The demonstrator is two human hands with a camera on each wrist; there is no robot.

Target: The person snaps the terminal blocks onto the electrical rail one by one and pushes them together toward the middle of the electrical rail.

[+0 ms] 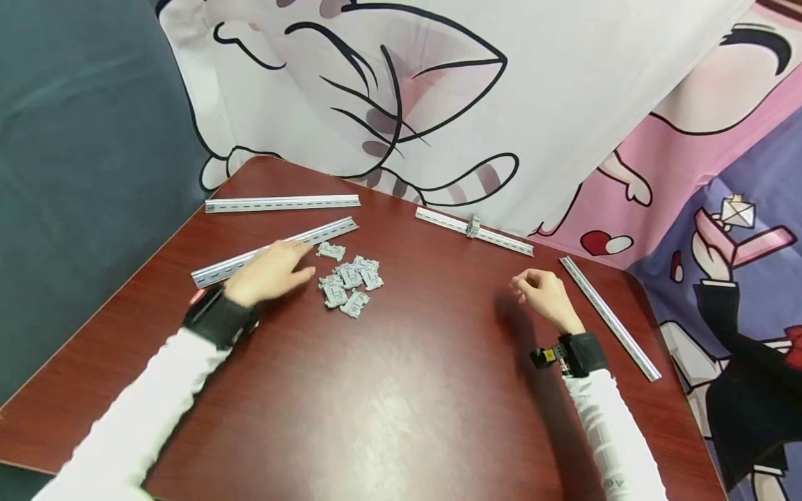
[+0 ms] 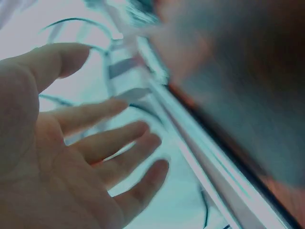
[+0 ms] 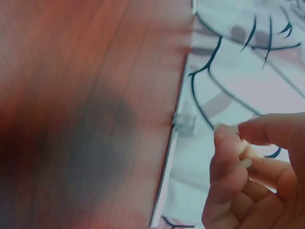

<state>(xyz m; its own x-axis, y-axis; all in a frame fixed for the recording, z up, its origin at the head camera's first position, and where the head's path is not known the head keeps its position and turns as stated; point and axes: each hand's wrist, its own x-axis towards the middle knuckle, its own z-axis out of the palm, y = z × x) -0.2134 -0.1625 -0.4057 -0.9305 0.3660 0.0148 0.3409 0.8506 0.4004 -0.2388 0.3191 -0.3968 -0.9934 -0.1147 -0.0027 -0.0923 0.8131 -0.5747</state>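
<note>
My left hand is over the near left slotted metal rail, fingers extended and holding nothing; it hides part of that rail. Its palm and spread fingers show in the left wrist view. Just right of its fingertips lie several small grey clip-like pieces in a loose cluster. My right hand is above the right side of the table, its fingers loosely bent and thumb near the index finger, with nothing visible between them. Farther back, one grey piece sits upright on another slotted rail.
A slotted rail lies at the back left, and another runs along the right side, beside my right hand. The brown table meets a cartoon-printed cloth at the back. A dark grey cloth hangs on the left.
</note>
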